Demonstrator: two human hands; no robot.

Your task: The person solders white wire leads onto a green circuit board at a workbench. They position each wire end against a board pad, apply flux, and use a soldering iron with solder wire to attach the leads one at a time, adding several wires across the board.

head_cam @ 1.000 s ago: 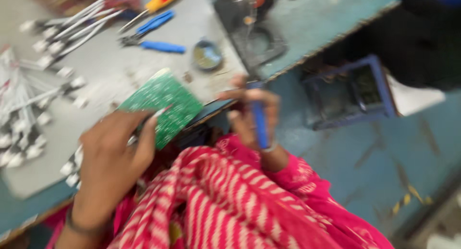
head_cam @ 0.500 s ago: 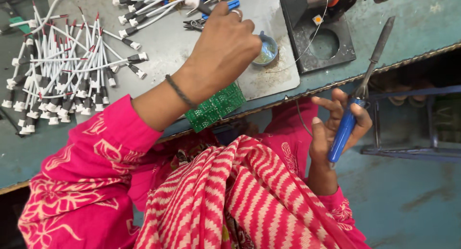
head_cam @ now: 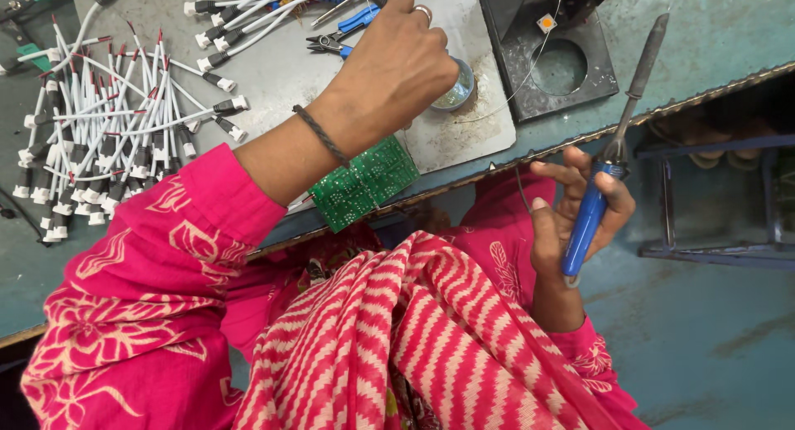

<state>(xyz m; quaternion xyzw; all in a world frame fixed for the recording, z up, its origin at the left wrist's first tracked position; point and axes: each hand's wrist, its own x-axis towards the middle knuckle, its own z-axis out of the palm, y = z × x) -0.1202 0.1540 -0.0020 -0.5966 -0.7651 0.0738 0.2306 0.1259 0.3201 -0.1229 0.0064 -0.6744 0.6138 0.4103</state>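
Landmark: grey mat (head_cam: 281, 74) on the bench. Far left on it, a heap of white cable pieces (head_cam: 108, 123) with black plugs and red tips, fanned out; more of the same at the mat's top edge. Green circuit board (head_cam: 364, 181) lies at the mat's near edge, partly under the left forearm, corner overhanging the bench rim. Left hand (head_cam: 393, 65) sits over the middle of the mat, back of hand up, fingers curled together and reaching down; can't tell if they're clamped on anything, fingertips hidden. Just beyond it, blue-handled pliers (head_cam: 344, 32); just right of it, a small round tin (head_cam: 455, 90), touching or nearly touching the hand. Right of the mat, a black metal stand (head_cam: 555, 65) with a round hole. Right hand (head_cam: 580, 215) is off the bench, below the mat's right corner, fingers wrapped around the blue handle of a soldering iron (head_cam: 617, 144), tip pointing up past the bench edge.
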